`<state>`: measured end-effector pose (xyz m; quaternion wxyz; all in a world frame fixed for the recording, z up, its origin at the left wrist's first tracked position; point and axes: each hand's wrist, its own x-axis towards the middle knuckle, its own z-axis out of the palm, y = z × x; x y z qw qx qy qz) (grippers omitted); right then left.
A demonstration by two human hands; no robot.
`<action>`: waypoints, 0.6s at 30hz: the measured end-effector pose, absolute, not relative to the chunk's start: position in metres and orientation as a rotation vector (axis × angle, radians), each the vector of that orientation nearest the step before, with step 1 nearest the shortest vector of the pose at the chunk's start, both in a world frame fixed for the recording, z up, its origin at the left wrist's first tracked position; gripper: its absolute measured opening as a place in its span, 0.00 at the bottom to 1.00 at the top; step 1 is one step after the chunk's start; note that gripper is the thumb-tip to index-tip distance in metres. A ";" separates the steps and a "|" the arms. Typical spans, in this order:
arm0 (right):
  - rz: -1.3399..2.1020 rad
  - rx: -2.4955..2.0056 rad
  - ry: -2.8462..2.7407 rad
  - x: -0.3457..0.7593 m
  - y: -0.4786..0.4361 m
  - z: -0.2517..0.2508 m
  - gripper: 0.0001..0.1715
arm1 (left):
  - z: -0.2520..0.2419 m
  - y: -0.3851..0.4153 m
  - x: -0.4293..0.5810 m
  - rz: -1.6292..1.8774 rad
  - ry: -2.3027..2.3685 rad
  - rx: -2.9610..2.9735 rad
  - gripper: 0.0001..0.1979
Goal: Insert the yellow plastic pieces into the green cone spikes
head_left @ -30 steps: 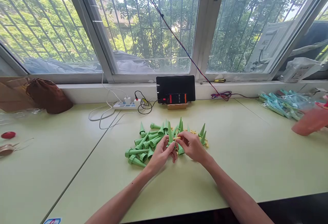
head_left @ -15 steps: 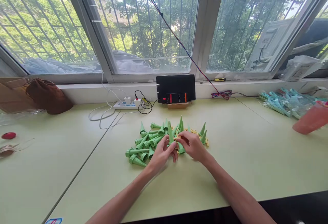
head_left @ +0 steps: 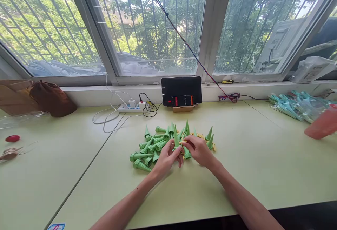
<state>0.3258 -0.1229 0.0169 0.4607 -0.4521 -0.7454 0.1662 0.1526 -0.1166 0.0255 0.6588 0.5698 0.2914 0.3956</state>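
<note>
My left hand is closed around the ribbed base of a green plastic watering spike, which stands point up. From the right, my right hand pinches a small yellow piece against the side of that spike; whether it sits in a hole there I cannot tell. Behind and left of my hands lies a pile of green spikes, some upright, some on their sides. Beyond my right hand, small yellow pieces are scattered among a few standing spikes.
A phone leans on a black tablet at the back. Left of it is a power strip with cables. A brown bag stands far left, a red cup and light-blue plastic items far right.
The view has shifted very slightly. Both hands keep the same hold on the green spike and the yellow piece.
</note>
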 end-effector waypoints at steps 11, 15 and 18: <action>0.421 -1.115 -1.833 0.325 -0.123 0.018 0.09 | 0.024 -0.118 0.152 0.901 0.649 1.303 0.15; 0.429 -1.125 -1.836 0.325 -0.123 0.017 0.09 | 0.024 -0.117 0.152 0.896 0.658 1.313 0.14; 0.432 -1.124 -1.840 0.325 -0.124 0.017 0.10 | 0.024 -0.117 0.152 0.891 0.653 1.318 0.13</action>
